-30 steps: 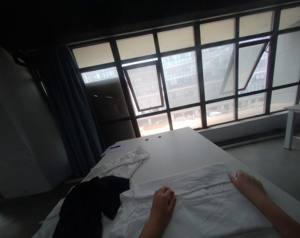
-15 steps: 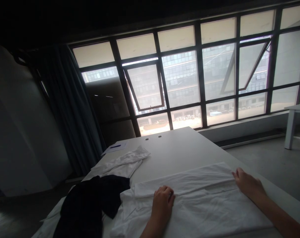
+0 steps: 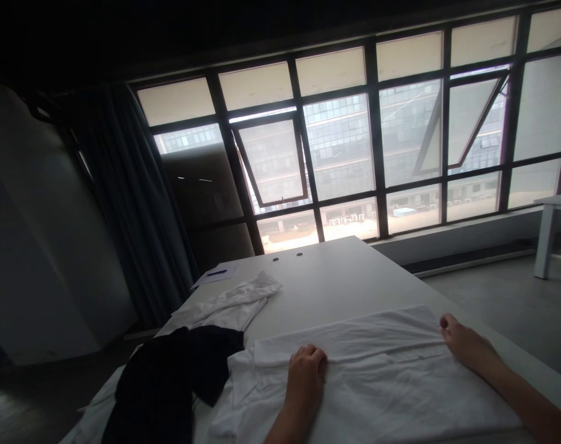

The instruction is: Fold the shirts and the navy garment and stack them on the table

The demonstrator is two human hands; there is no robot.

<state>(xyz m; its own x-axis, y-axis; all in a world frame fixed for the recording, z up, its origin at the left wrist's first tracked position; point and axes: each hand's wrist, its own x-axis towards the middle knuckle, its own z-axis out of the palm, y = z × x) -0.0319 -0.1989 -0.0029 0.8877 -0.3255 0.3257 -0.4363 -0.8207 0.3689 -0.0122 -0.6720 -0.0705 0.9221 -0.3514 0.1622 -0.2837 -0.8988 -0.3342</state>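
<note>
A white cloth shirt lies flat on the white table, its upper part folded over in a long band. My left hand is curled on the band's lower edge, fingers on the fold. My right hand sits at the band's right end, fingertips bunched on the cloth. To the left, a black garment lies across the shirt's left side. Beyond it is a crumpled white garment. The shirt's left part is hidden under the black garment.
A sheet of paper with a blue pen lies at the table's far left corner. The floor lies beyond the table's right edge. A dark curtain hangs at left, and a white side table stands by the large window.
My right hand has shifted right along the fold, and the folded band looks slightly tauter. My left hand has barely moved. The view has turned a little.
</note>
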